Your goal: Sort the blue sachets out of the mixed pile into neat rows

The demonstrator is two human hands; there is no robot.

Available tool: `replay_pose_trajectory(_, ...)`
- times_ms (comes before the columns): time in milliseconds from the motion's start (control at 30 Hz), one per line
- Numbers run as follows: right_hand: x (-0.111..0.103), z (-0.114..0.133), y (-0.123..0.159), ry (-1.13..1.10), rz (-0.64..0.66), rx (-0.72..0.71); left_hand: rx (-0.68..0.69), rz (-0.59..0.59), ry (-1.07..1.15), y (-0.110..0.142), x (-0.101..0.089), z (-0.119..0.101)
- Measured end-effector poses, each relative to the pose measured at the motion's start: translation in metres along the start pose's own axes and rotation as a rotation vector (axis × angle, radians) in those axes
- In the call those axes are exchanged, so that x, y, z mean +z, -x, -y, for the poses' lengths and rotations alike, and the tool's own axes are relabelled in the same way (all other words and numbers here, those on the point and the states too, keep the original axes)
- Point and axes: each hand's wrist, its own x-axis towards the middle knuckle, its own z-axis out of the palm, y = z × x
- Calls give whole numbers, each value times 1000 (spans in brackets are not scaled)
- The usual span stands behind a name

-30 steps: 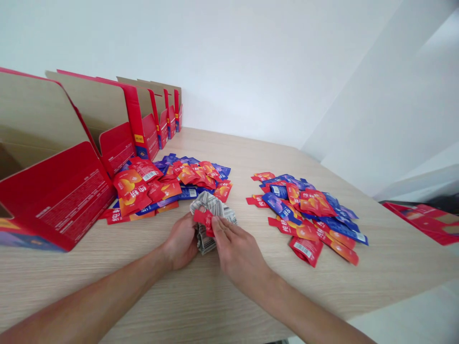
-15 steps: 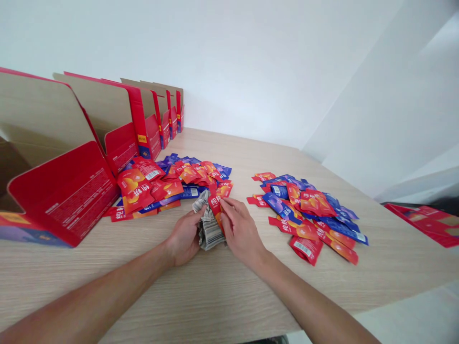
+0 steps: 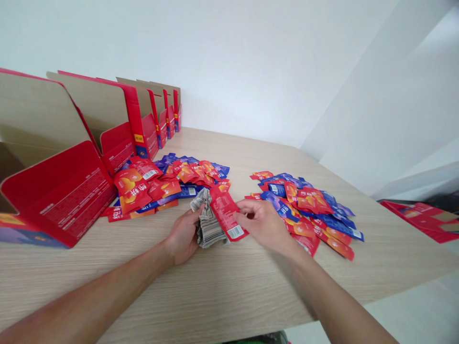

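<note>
My left hand [image 3: 185, 237] is closed around a thick grey bundle [image 3: 209, 228] with many thin layers and a crumpled top. I cannot make out whether it is folded paper or stacked packets. My right hand [image 3: 263, 224] pinches the right edge of a red sachet [image 3: 227, 215], its printed back with a white barcode turned towards me. That sachet stands tilted against the right side of the grey bundle and partly covers it. Behind both hands lies a pile of red and blue sachets [image 3: 186, 174]. Another sachet pile [image 3: 315, 200] spreads to the right, partly hidden by my right hand.
Several open red cardboard boxes [image 3: 82, 191] stand in a row along the left, their flaps raised. They reach back to the white wall [image 3: 236, 71]. All this is on a wooden table [image 3: 201, 296]. Beyond its right edge sits a red carton [image 3: 423, 217].
My right hand has moved right, from on the bundle to the sachet's right edge. The red sachet has swung from nearly edge-on to show its barcode side. My left hand keeps its hold.
</note>
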Motion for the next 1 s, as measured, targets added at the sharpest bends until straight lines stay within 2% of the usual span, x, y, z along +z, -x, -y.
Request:
replay_pose_trajectory(100,-11,-5,-21,-240,-39,122,9,9,-25,-1,0,1)
replay_pose_trajectory(167,-14,-10,-41,-377,-154,159,7,14,-41,-2,-1,2)
replay_pose_trajectory(300,-10,-20,-85,-435,-292,213,-5,6,-50,-4,-3,3)
replay_pose_trajectory(467,9,-35,-122,-380,-273,242,0,11,-28,-5,-4,3)
replay_pose_trajectory(567,19,-45,-129,-296,-213,260,-15,32,-16,-5,-5,3)
replay_pose_trajectory(667,16,-49,-127,-181,-159,257,-23,41,-29,-7,-7,3)
replay_pose_trajectory(733,1,-45,-123,-90,-144,239,-22,55,-35,-8,-8,3)
replay_pose_trajectory(833,-43,-32,-112,69,-163,186,-26,58,-43,-9,-9,3)
replay_pose_trajectory(933,-94,-24,-93,430,-181,130,-26,42,-46,-8,-9,4)
replay_pose_trajectory(1000,-117,-26,-79,723,-138,160,-22,42,-44,-8,-8,5)
